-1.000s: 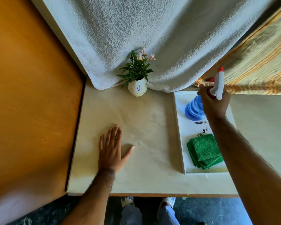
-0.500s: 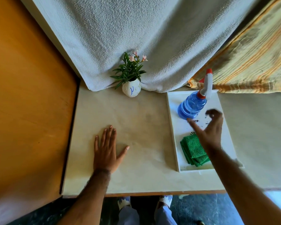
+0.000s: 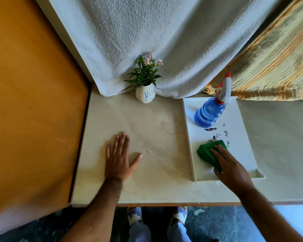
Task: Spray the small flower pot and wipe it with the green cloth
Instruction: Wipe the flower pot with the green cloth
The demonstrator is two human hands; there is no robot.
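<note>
The small white flower pot (image 3: pixel 145 96) with blue markings and a green plant with pink blooms stands at the back of the table against a grey towel. A blue spray bottle (image 3: pixel 209 114) with a white and red head stands upright at the far end of a white tray (image 3: pixel 188 137). The folded green cloth (image 3: pixel 207 152) lies on the tray's near half. My right hand (image 3: pixel 230 165) rests on top of the cloth, fingers laid over it and thumb at its near edge. My left hand (image 3: pixel 120 158) lies flat on the table, fingers spread, holding nothing.
A grey towel (image 3: pixel 147 41) hangs behind the pot. Striped yellow fabric (image 3: pixel 273 67) hangs at the back right. An orange wooden panel (image 3: pixel 30 102) borders the table on the left. Black smudges (image 3: pixel 217 132) mark the tray between bottle and cloth. The table's front edge (image 3: pixel 164 204) is near my feet.
My right hand let go of the spray bottle, which now stands on the tray, and came down toward me onto the green cloth. My left hand has stayed flat.
</note>
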